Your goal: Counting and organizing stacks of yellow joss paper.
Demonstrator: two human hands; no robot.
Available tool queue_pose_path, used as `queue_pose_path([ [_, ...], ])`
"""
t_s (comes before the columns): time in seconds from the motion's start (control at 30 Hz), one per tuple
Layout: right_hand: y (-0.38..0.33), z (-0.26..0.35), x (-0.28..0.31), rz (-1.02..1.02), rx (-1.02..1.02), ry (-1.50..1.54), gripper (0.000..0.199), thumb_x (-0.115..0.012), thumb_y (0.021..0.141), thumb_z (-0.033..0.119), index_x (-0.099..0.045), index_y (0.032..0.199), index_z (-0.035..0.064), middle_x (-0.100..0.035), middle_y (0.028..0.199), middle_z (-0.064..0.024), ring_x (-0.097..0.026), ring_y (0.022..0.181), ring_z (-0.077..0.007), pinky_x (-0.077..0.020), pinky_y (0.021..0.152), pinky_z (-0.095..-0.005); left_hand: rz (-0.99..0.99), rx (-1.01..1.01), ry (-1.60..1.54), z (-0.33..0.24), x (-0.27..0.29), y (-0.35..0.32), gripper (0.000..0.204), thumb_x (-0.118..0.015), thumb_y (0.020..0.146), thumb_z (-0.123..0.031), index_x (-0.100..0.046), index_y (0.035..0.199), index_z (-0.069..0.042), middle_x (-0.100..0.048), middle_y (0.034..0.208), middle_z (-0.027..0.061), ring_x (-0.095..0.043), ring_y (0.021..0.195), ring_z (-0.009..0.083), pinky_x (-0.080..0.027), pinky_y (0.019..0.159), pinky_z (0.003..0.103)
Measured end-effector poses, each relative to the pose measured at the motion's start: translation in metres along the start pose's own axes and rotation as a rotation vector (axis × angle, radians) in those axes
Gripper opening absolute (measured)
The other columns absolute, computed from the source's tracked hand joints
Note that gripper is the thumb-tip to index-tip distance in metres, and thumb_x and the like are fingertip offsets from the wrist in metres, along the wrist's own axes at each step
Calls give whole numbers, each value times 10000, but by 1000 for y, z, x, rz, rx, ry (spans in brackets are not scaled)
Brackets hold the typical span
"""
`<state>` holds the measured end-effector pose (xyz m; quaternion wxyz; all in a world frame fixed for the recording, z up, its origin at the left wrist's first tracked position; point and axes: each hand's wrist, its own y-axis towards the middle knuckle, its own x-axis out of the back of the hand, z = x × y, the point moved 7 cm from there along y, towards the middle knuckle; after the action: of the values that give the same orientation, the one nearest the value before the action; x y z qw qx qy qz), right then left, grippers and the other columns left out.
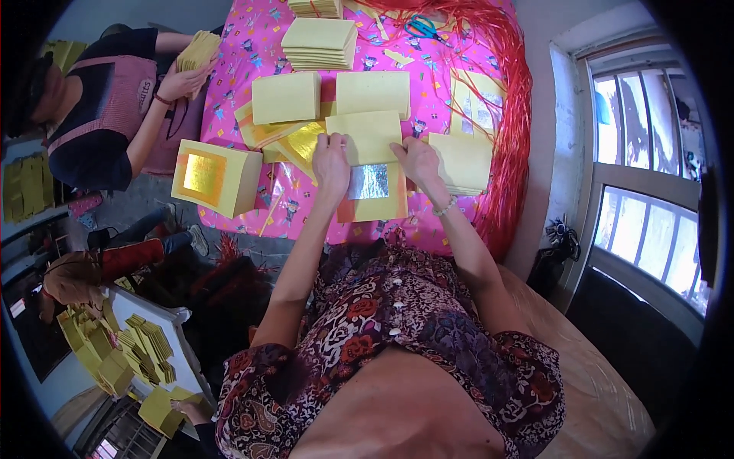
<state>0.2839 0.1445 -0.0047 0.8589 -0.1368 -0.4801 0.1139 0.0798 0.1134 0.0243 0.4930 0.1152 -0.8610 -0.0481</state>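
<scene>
In front of me on the table, a plain yellow paper sheet (365, 131) lies between my two hands. My left hand (332, 167) has its fingers curled closed on the sheet's left edge. On the right edge, my right hand (420, 162) grips the paper with the fingers bent and the thumb toward it. Just nearer to me lies a yellow sheet with a silver foil square (369, 182) and an orange border, its far part covered by the plain sheet. Sheets with gold foil (304, 145) lie partly under other paper, left of my left hand.
Stacks of yellow paper (287, 98) stand around on the pink patterned tablecloth (252, 46). A gold-foil stack (218, 180) sits at the left edge. Red plastic strands (514, 145) hang along the right; teal scissors (422, 28) lie far back. A co-worker (115, 107) holds yellow sheets.
</scene>
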Motion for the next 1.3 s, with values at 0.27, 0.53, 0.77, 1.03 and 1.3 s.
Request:
queue_pose_path([
  [0.27,0,-7,-11,-35,22,-18,426,-576,896,450,-652,894,31,-678,844,-182,-658,823,-357,-507,727,-463,178,-8,-53,-1,-24,-9,201,-646,835,-133,-576,1009,-61,-549,972,128,-602,823,353,-507,713,446],
  [0.53,-3,-3,-7,-145,16,52,327,-685,838,350,-596,863,37,-663,810,-155,-653,800,-352,-514,710,-460,137,-30,24,-7,-33,-13,484,-789,730,-272,-533,1054,-20,-515,1023,164,-554,921,350,-481,794,430],
  [0.77,-22,41,-33,-303,452,-41,243,-736,785,236,-566,826,68,-609,784,-98,-624,775,-290,-497,656,-405,159,-27,21,0,-36,-16,478,-783,731,-246,-528,1068,-23,-512,1031,172,-545,938,353,-475,802,431],
  [1.03,-3,10,-56,-332,446,57,187,-734,757,185,-612,833,66,-611,814,-107,-626,826,-302,-518,707,-410,-4,-75,-16,11,-63,-22,505,-782,755,-268,-528,1122,-32,-502,1072,177,-518,997,369,-448,857,445],
  [1.3,21,-31,-65,-269,382,178,154,-733,753,151,-626,806,53,-613,806,-118,-627,817,-313,-510,719,-423,3,-76,-11,16,-96,-22,534,-771,776,-306,-514,1158,-34,-486,1104,190,-492,1031,375,-414,891,449],
])
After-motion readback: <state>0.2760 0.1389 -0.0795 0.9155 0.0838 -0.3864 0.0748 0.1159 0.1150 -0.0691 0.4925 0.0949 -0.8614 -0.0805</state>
